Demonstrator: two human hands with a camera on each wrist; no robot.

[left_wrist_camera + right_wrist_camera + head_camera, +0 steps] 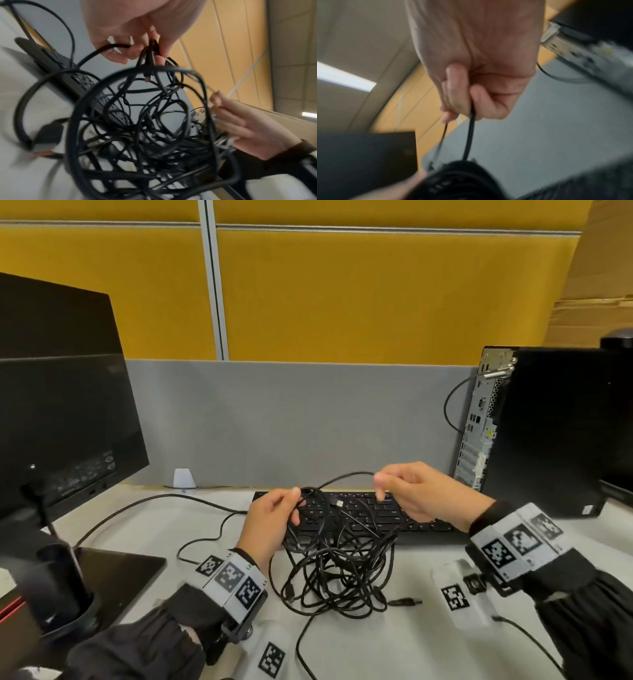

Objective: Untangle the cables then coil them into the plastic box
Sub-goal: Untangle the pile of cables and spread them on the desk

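Observation:
A tangle of thin black cables (337,570) hangs in front of the keyboard and partly rests on the white desk. My left hand (274,515) pinches several strands at the top left of the tangle (150,54). My right hand (407,491) is raised to the right and pinches one cable strand (471,129) that arcs back to the tangle. A silver USB plug (339,503) dangles between the hands. Another plug (407,601) lies on the desk at the tangle's right. No plastic box is in view.
A black keyboard (421,520) lies behind the tangle. A monitor (61,419) and its base stand at left, a black PC tower (548,433) at right. A separate cable (144,505) runs across the desk from the monitor. Grey and yellow partition panels close the back.

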